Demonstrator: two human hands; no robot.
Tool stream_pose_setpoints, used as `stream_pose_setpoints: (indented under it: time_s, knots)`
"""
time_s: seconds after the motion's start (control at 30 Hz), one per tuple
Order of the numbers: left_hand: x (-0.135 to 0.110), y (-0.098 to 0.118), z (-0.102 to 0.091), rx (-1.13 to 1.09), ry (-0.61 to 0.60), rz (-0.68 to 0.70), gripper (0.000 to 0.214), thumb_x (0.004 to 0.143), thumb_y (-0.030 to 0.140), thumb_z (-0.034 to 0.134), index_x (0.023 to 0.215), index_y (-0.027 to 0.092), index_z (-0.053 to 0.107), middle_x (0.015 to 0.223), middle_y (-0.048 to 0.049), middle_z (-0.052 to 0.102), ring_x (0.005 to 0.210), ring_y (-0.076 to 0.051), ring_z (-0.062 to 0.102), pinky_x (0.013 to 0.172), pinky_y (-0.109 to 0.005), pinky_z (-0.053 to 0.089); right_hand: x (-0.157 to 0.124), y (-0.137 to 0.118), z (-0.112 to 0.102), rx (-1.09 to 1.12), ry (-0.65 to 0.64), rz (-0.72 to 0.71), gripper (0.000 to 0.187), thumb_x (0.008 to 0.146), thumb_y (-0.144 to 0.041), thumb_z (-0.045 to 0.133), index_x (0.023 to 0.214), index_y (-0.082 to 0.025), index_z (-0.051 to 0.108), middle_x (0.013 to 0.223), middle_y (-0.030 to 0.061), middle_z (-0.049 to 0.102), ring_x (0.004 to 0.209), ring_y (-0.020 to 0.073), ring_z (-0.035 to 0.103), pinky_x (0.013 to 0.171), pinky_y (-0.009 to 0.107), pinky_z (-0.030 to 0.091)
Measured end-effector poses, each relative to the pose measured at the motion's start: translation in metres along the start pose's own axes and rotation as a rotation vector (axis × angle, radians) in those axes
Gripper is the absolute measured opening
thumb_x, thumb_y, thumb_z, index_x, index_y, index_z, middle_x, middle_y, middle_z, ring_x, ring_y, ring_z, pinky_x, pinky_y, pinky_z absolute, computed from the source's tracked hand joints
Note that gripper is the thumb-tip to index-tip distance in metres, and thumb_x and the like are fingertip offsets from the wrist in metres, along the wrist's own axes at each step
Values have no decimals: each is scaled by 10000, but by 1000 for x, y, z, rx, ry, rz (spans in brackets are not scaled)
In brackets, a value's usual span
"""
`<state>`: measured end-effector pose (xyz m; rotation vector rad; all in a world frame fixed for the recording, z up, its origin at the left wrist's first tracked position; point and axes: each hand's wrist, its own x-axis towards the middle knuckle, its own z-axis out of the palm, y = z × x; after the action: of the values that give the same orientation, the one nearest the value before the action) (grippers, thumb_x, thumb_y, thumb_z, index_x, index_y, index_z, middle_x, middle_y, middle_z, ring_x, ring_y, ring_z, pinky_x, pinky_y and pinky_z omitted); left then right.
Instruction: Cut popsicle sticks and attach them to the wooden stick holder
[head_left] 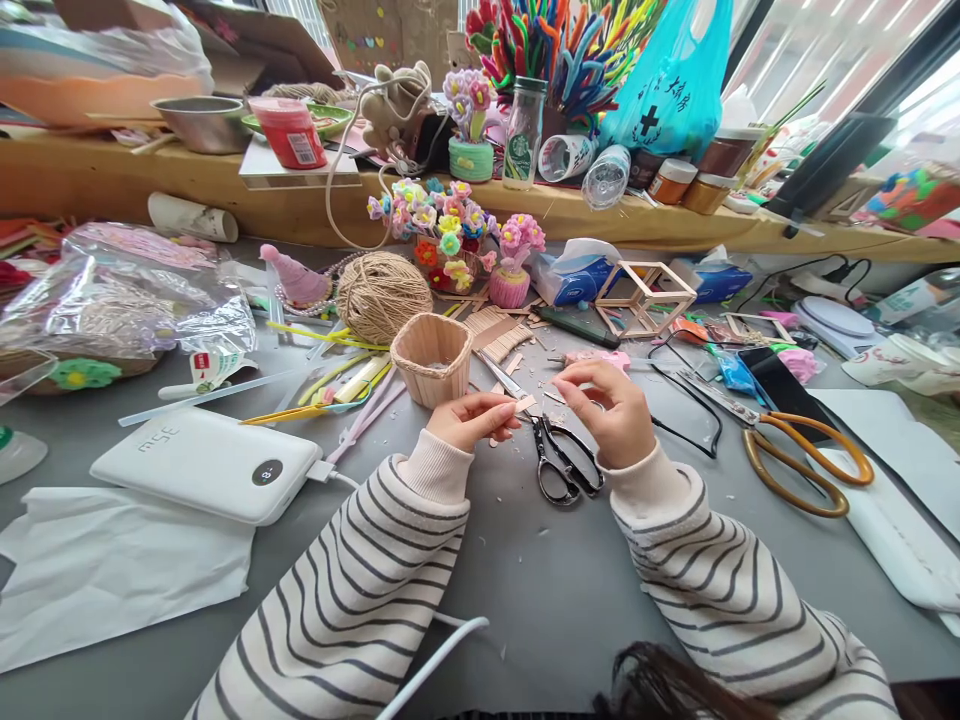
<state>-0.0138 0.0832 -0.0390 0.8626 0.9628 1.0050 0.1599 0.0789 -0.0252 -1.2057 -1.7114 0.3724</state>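
Wooden strip (526, 403) sat near scissors (541, 440), pinched by fingers of your left hand (466, 420); fingers of right hand (611, 408) curled, nearly meeting (couldn't tell if holding anything). Step seemed strip handling; next move probably called for steady pinch.

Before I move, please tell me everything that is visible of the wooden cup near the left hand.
The wooden cup is light brown and open-topped, with a squarish, round-cornered rim. Its wall looks made of upright wooden strips and narrows downward. It stands upright on the grey table, just beyond the left hand, with the ball of twine behind it. I cannot tell whether the hand touches it.
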Motion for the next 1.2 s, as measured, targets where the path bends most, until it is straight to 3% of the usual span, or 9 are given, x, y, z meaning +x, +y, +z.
stream_pose_setpoints:
  time_s: [0.1,0.17,0.27,0.47,0.57,0.73,1.07,1.2]
  knots:
    - [-2,0,2,-6,45,54,237,511,295,737,649,122,649,527,-3,630,449,-69,532,455,-190,425,5,16,-13,-407,-183,63,101,726,-227,560,684,-152,613,737,55,616,591,142,548,581,285,463]
    - [-2,1,2,-13,62,71,243,503,288,742,656,123,651,541,-2,635,465,-72,547,474,-191,442,6,23,-22,-613,-342,132,67,677,-206,604,692,-146,629,776,66,621,601,153,551,639,311,449]
    - [-2,1,3,-19,76,74,261,494,282,748,677,124,650,575,-7,650,498,-80,572,520,-197,468,5,28,-29,-740,-538,216,91,689,-203,577,748,-161,630,770,55,621,643,167,566,601,287,428]
    - [-2,0,2,4,56,80,253,513,284,739,673,122,628,577,1,655,492,-73,577,504,-179,470,3,26,-20,-889,-691,379,148,706,-189,513,823,-143,590,750,82,612,657,183,578,559,267,403]
    - [-2,1,2,38,49,71,240,529,290,729,644,116,609,547,0,646,459,-73,561,464,-182,452,4,24,-16,-929,-704,383,138,702,-174,499,799,-135,589,765,104,614,675,211,587,543,276,390]
    - [-3,2,3,31,88,78,272,523,309,729,624,113,571,509,8,632,420,-65,543,453,-180,438,2,22,-18,-951,-651,361,224,700,-199,520,918,-154,544,783,86,619,664,205,596,515,267,378]
    - [-6,2,6,-11,85,175,297,502,313,743,578,121,530,514,-1,638,455,-99,576,493,-227,481,-6,33,-8,-967,-513,298,28,618,-142,576,640,-157,566,555,94,587,462,212,558,389,285,324]
    - [-6,2,6,-38,62,184,285,510,290,743,653,116,569,566,-11,657,512,-110,605,537,-228,499,-6,37,-10,-951,-464,238,83,596,-167,594,539,-179,534,530,76,568,449,196,543,395,287,332]
